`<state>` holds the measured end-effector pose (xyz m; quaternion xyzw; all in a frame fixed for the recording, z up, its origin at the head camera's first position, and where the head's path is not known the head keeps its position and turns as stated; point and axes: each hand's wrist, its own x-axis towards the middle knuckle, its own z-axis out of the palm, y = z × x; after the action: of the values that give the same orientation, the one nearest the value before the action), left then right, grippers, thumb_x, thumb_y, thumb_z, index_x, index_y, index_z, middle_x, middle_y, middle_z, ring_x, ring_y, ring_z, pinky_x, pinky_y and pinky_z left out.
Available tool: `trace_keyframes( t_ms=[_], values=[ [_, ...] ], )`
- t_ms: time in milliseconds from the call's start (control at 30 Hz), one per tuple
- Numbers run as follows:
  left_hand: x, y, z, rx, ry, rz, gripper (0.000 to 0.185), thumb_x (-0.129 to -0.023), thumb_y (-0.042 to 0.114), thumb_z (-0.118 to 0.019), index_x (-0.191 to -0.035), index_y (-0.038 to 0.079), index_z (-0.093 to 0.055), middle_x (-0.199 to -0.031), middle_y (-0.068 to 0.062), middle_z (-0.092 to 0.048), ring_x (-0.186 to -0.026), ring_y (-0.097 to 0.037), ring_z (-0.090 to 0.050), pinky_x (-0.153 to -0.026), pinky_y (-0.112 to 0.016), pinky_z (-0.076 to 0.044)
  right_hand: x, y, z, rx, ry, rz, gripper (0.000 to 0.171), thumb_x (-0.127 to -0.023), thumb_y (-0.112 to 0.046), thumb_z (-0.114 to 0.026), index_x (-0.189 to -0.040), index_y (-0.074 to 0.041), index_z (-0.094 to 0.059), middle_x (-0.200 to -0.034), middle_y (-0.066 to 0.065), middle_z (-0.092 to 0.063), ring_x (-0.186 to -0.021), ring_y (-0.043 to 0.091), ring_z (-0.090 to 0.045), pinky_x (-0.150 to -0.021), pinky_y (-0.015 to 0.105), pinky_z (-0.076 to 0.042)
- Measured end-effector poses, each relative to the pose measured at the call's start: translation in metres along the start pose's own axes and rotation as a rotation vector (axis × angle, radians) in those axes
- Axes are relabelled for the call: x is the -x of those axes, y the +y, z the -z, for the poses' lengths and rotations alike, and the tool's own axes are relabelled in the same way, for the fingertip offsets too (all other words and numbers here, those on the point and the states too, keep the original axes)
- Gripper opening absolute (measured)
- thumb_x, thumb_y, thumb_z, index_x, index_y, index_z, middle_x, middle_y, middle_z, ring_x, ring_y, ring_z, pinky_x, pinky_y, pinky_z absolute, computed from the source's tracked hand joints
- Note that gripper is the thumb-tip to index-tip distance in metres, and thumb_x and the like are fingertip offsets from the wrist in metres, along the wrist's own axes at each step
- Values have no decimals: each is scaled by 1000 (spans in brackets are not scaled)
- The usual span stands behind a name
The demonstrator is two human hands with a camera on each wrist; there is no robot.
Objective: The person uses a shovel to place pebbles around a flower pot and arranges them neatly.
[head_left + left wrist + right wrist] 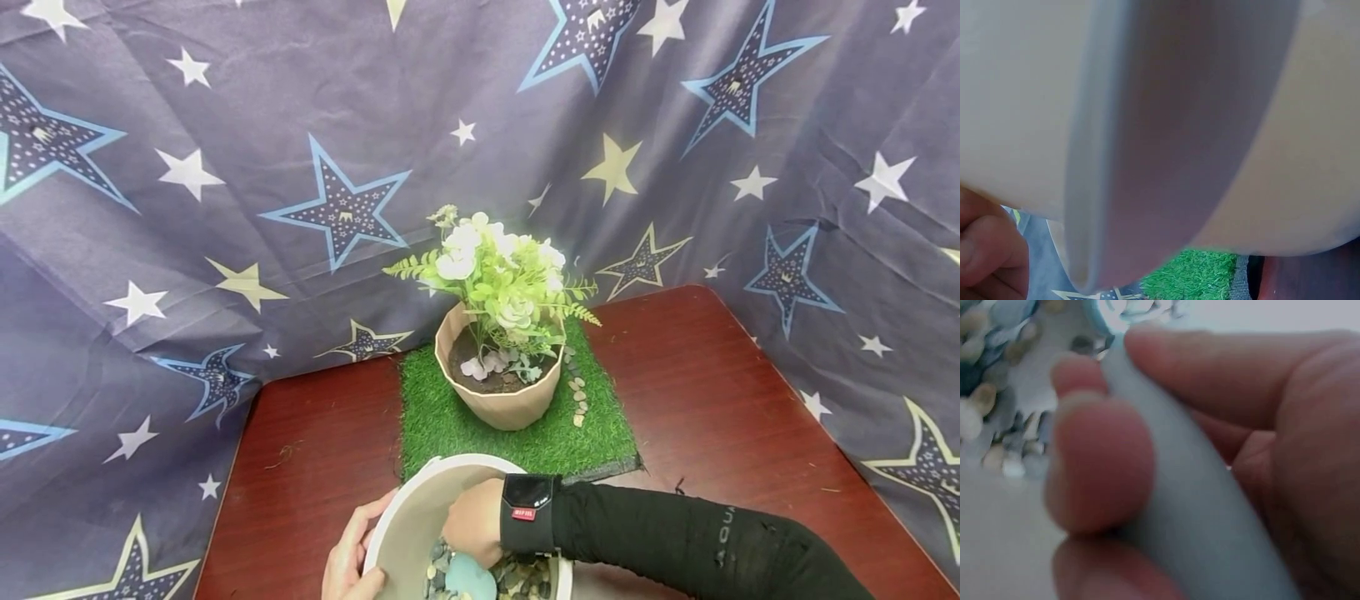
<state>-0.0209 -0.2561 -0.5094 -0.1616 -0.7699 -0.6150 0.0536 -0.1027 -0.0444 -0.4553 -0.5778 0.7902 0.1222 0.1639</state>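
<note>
Right hand [474, 523]: black-sleeved forearm reaching in from the right, hand dipped inside the white round plastic bowl [420, 508] at the table's near edge; fingers [1100, 462] curled round a pale blue smooth scoop handle [1210, 531] above the mixed small pebbles [525, 577]. Left hand [351, 558]: grips the bowl's left rim, thumb hooked over it.

Right arm: long black sleeve [690, 537] with faint lettering; black wrist strap [528, 512] bearing small red label. Left hand [351, 557] bare.
</note>
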Motion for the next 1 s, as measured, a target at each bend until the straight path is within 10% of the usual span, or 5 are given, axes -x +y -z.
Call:
trace_keyframes(
  t_ms=[300,1000],
  values=[
    [1,1,2,-7,-12,-10,84,-56,-17,-43,-140,-11,-45,-106,-1,-79,-79,-8,-74,-56,-27,-59,6,7,7,-124,-28,91,39,-78,-22,-82,-56,-24,-50,-55,-14,-41,-52,4,-34,-44,20,-29],
    [1,4,2,-37,-3,16,81,-56,-16,-43,-137,-12,-48,-123,12,-73,-88,-6,-74,-63,-25,-61,31,3,28,-150,-51,112,31,-87,-27,-73,-65,-24,-50,-64,-13,-44,-58,5,-37,-50,19,-29]
  ],
)
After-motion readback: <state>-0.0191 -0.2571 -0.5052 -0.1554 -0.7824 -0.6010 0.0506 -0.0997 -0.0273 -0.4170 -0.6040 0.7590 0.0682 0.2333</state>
